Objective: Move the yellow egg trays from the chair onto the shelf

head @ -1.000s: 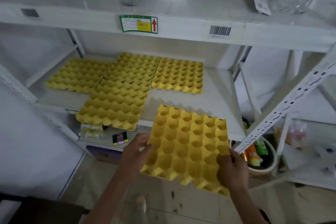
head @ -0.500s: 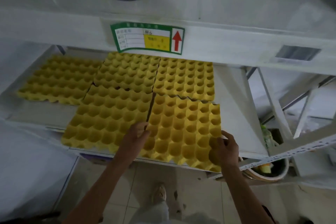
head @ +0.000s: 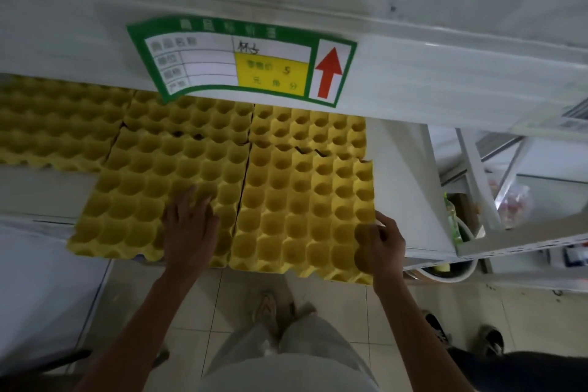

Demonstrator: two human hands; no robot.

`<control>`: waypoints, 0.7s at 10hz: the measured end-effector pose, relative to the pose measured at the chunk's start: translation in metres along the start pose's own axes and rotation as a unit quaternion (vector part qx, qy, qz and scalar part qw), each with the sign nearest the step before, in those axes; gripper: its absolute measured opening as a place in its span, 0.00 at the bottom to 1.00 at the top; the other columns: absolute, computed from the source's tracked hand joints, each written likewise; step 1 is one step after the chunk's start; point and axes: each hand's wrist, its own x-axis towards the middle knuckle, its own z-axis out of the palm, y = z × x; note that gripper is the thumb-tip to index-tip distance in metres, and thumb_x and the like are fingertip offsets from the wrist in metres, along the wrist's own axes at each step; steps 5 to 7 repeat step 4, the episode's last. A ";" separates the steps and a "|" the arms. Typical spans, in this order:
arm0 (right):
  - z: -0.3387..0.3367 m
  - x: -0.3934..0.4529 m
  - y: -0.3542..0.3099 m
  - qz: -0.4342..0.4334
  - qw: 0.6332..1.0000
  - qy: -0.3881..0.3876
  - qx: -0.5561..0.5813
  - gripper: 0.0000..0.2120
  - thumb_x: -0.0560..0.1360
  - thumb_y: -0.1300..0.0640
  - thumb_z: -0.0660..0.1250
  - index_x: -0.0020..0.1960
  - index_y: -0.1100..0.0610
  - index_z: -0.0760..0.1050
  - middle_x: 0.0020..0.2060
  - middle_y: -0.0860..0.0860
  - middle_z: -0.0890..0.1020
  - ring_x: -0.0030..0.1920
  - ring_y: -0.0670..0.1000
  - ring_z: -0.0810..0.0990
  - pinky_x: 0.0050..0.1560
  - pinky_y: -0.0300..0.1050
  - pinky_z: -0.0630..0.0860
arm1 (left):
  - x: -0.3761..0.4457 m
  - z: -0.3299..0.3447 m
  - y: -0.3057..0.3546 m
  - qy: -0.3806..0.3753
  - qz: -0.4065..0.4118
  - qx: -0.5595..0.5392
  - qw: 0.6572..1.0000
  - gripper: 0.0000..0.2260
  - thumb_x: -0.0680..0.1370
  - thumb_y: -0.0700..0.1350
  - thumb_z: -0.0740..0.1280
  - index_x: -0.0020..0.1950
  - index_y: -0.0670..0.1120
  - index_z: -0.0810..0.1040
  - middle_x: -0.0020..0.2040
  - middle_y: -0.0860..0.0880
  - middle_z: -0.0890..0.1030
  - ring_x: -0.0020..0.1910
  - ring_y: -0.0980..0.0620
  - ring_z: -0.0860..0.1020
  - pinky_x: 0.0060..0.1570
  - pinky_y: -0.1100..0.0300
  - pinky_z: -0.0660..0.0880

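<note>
Five yellow moulded egg trays are seen lying flat on the white metal shelf [head: 410,194], edge to edge. The front right tray [head: 302,216] is gripped at its right edge by the right hand [head: 380,245], the fingers pinched on the rim. The left hand [head: 189,229] is laid on the front middle tray [head: 152,200], fingers together and flat.

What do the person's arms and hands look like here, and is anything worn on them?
Both forearms are bare to the frame's lower edge: no sleeves show. The left hand and right hand wear no gloves; no watch, ring or bracelet is visible.
</note>
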 end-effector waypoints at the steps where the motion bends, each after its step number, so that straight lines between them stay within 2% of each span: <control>1: -0.001 0.001 0.000 -0.015 1.000 -0.008 -0.013 0.16 0.78 0.50 0.67 0.65 0.45 0.80 0.52 0.45 0.86 0.51 0.47 0.84 0.43 0.43 0.79 | 0.002 -0.005 0.002 0.024 -0.062 -0.146 0.987 0.27 0.82 0.59 0.52 0.77 0.47 0.70 0.76 0.41 0.70 0.76 0.39 0.67 0.75 0.40 0.64; 2: -0.006 0.008 0.001 -0.049 0.997 -0.022 -0.054 0.17 0.80 0.51 0.65 0.67 0.47 0.80 0.52 0.48 0.86 0.48 0.49 0.83 0.43 0.42 0.77 | 0.002 -0.013 0.006 0.027 -0.069 -0.211 0.975 0.31 0.80 0.62 0.52 0.75 0.44 0.72 0.72 0.42 0.74 0.72 0.40 0.70 0.71 0.42 0.68; 3: -0.016 0.000 -0.002 -0.076 0.990 -0.068 -0.101 0.16 0.82 0.51 0.61 0.68 0.50 0.79 0.51 0.52 0.85 0.51 0.55 0.83 0.43 0.44 0.76 | -0.011 -0.023 0.009 0.018 -0.072 -0.224 0.972 0.32 0.80 0.62 0.52 0.78 0.45 0.68 0.77 0.42 0.70 0.76 0.40 0.66 0.75 0.42 0.65; 4: -0.024 0.001 -0.002 -0.141 0.960 -0.060 -0.234 0.25 0.83 0.50 0.61 0.77 0.59 0.67 0.65 0.62 0.77 0.67 0.66 0.74 0.63 0.57 0.73 | -0.028 -0.034 0.029 0.028 -0.113 -0.261 0.958 0.30 0.83 0.59 0.55 0.81 0.45 0.62 0.82 0.41 0.63 0.81 0.39 0.61 0.79 0.41 0.60; 7: -0.024 0.001 -0.002 -0.141 0.960 -0.060 -0.234 0.25 0.83 0.50 0.61 0.77 0.59 0.67 0.65 0.62 0.77 0.67 0.66 0.74 0.63 0.57 0.73 | -0.028 -0.034 0.029 0.028 -0.113 -0.261 0.958 0.30 0.83 0.59 0.55 0.81 0.45 0.62 0.82 0.41 0.63 0.81 0.39 0.61 0.79 0.41 0.60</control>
